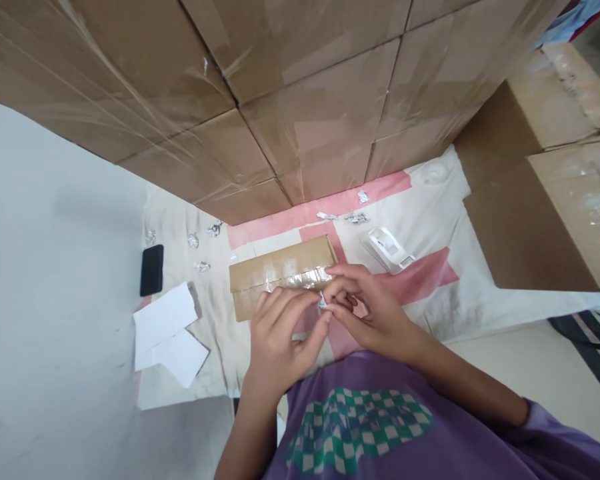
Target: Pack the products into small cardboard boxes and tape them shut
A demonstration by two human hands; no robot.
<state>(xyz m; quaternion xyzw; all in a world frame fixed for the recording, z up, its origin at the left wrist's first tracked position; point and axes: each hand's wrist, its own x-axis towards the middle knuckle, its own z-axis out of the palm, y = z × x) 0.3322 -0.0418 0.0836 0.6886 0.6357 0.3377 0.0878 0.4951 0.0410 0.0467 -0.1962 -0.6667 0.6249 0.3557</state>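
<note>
Both hands meet over the near edge of a small taped cardboard box point(285, 263) lying on the cloth. My left hand point(285, 330) pinches a small whitish crumpled piece point(323, 301) between thumb and fingertips. My right hand point(365, 303) holds the same piece from the other side, its fingers curled. What the piece is, is too small to tell. Right of the box stands a white tape dispenser point(389, 250). Several small silvery-white bits lie about the box, among them a cluster point(357, 218) behind it.
Large stacked cartons point(325, 120) wall off the back. More cartons point(530, 227) stand at the right. On the left lie a black phone point(152, 270) and white papers point(165, 327), beside a pale wall point(55, 267). A pink and white cloth point(430, 293) covers the surface.
</note>
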